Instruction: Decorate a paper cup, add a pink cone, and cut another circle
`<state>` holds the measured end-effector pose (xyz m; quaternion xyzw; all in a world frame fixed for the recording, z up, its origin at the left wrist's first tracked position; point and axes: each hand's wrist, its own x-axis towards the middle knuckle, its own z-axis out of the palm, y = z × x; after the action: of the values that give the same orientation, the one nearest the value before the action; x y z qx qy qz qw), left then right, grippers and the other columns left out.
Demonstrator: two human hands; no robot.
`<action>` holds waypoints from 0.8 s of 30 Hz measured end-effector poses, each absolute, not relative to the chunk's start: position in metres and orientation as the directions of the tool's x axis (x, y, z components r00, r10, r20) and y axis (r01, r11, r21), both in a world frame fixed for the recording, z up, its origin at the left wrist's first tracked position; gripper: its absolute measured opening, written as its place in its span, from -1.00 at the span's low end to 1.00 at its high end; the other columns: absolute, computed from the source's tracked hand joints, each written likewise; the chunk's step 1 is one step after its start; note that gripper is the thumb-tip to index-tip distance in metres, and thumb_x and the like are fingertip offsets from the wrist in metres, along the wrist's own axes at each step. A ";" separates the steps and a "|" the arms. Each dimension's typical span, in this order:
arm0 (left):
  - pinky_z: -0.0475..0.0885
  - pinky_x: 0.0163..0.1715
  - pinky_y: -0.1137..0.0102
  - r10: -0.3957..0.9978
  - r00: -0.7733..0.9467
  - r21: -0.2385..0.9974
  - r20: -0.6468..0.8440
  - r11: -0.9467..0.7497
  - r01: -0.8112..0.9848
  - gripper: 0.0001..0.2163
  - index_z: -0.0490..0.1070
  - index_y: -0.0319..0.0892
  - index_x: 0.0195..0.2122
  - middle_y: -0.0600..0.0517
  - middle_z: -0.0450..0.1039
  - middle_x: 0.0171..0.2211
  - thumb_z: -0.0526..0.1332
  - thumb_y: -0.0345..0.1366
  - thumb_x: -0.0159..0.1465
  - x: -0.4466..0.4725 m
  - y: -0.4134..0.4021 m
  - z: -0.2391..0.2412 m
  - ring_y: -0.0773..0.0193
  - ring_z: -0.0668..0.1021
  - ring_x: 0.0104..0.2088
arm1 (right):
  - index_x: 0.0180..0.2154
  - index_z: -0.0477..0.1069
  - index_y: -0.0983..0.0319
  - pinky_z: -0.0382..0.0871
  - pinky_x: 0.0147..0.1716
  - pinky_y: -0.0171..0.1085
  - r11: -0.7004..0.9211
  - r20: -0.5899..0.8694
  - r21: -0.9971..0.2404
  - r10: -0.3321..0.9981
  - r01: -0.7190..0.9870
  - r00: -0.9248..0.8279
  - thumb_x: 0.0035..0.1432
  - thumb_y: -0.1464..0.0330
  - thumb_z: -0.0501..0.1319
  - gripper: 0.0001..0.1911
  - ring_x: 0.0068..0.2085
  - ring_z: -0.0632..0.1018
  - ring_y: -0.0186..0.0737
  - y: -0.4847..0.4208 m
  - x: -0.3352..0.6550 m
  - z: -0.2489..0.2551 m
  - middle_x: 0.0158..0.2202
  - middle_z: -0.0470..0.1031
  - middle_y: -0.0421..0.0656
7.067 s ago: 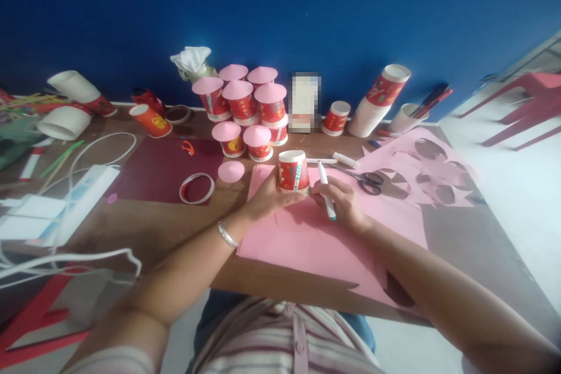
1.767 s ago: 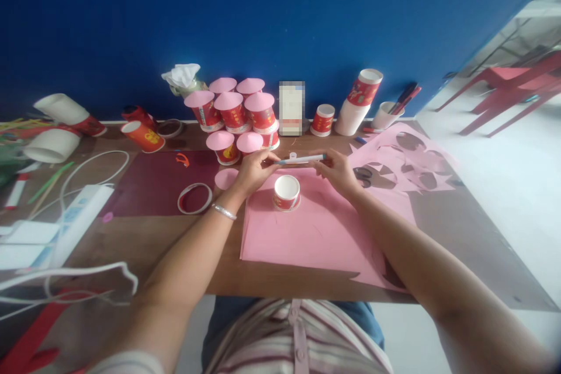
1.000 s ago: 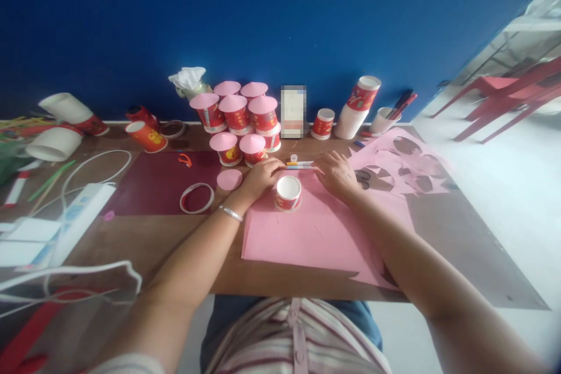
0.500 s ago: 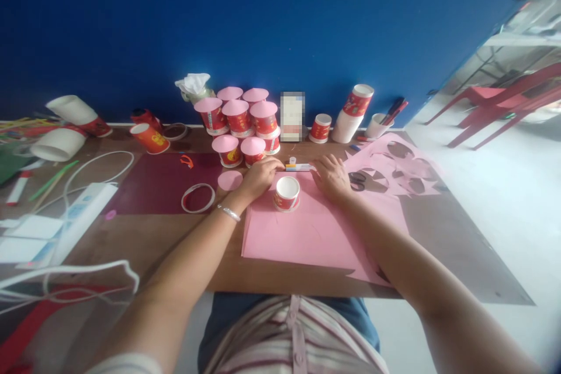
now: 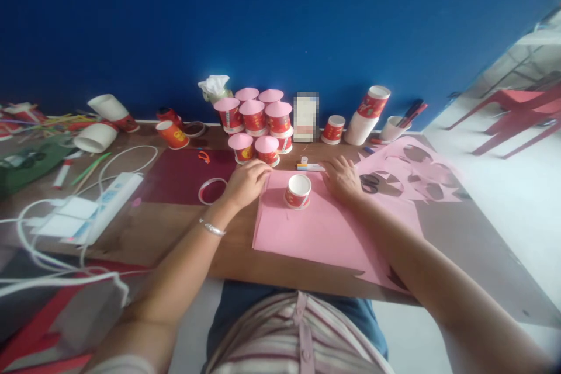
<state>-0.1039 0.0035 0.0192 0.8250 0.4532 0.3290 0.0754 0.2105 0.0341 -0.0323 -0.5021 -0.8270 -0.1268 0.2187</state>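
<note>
An upturned red paper cup [image 5: 298, 191] stands on a pink paper sheet [image 5: 315, 234] at the table's near edge. My left hand [image 5: 245, 182] lies palm down on the table by the sheet's far left corner, fingers loosely bent, nothing visible in it. My right hand [image 5: 344, 178] rests flat and open on the sheet, right of the cup. Two markers [image 5: 311, 167] lie on the table between the fingertips of both hands. Black scissors [image 5: 370, 182] lie just right of my right hand.
Pink-lidded red cups [image 5: 256, 123] are stacked against the blue wall. A tape ring [image 5: 213, 190] lies on dark red paper [image 5: 179, 175]. Cut-out pink paper [image 5: 416, 169] lies at right, a cup stack [image 5: 368, 110] behind it. A power strip [image 5: 109, 204] and cables lie left.
Over seven seconds the cup was set down on the sheet and the marker capped and laid on the table. Now my left hand has slid left over where a pink disc lay.
</note>
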 end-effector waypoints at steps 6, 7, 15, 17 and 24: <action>0.54 0.06 0.17 0.913 0.206 0.385 0.353 -0.342 0.857 -0.79 0.56 -0.19 -0.03 -0.13 0.61 -0.04 0.28 -0.36 0.32 -0.153 -0.009 0.025 0.03 0.62 -0.03 | 0.03 0.58 0.23 0.26 -0.04 -0.08 0.472 0.504 0.007 0.760 0.882 -0.411 0.41 0.35 0.13 -0.70 -0.01 0.47 0.07 0.036 0.212 -0.038 0.00 0.62 0.03; 0.54 0.05 0.17 0.924 0.186 0.388 0.333 -0.314 0.867 -0.79 0.56 -0.18 -0.03 -0.13 0.60 -0.05 0.27 -0.35 0.32 -0.159 -0.010 0.025 0.03 0.63 -0.05 | 0.03 0.58 0.24 0.26 -0.03 -0.07 0.474 0.504 0.008 0.759 0.881 -0.413 0.41 0.35 0.13 -0.70 -0.01 0.47 0.07 0.036 0.213 -0.038 -0.01 0.63 0.03; 0.51 0.11 0.07 0.950 0.190 0.334 0.246 -0.267 0.904 -0.71 0.52 -0.18 0.04 -0.16 0.58 0.02 0.29 -0.24 0.32 -0.163 -0.010 0.023 -0.08 0.58 0.05 | 0.03 0.58 0.24 0.27 -0.03 -0.06 0.461 0.493 -0.021 0.777 0.887 -0.392 0.40 0.36 0.13 -0.69 0.00 0.48 0.08 0.036 0.213 -0.039 0.00 0.63 0.03; 0.48 0.16 0.03 0.946 0.216 0.324 0.240 -0.288 0.901 -0.68 0.50 -0.18 0.07 -0.17 0.57 0.06 0.29 -0.21 0.32 -0.161 -0.009 0.021 -0.11 0.56 0.10 | 0.03 0.58 0.24 0.28 -0.03 -0.06 0.459 0.487 -0.029 0.782 0.888 -0.388 0.40 0.36 0.13 -0.70 0.00 0.48 0.09 0.036 0.213 -0.039 0.00 0.63 0.02; 0.50 0.20 0.07 0.881 0.291 0.373 0.373 -0.429 0.823 -0.72 0.50 -0.17 0.04 -0.16 0.58 0.07 0.29 -0.23 0.34 -0.140 -0.015 0.019 -0.05 0.59 0.11 | 0.05 0.56 0.23 0.27 -0.03 -0.05 0.458 0.474 -0.057 0.794 0.887 -0.380 0.43 0.36 0.11 -0.69 0.01 0.47 0.08 0.034 0.210 -0.034 0.03 0.62 0.03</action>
<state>-0.1399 -0.0155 0.0190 0.8016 0.5315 0.2685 0.0544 0.2101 0.0343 -0.0342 -0.5099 -0.8243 -0.1037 0.2232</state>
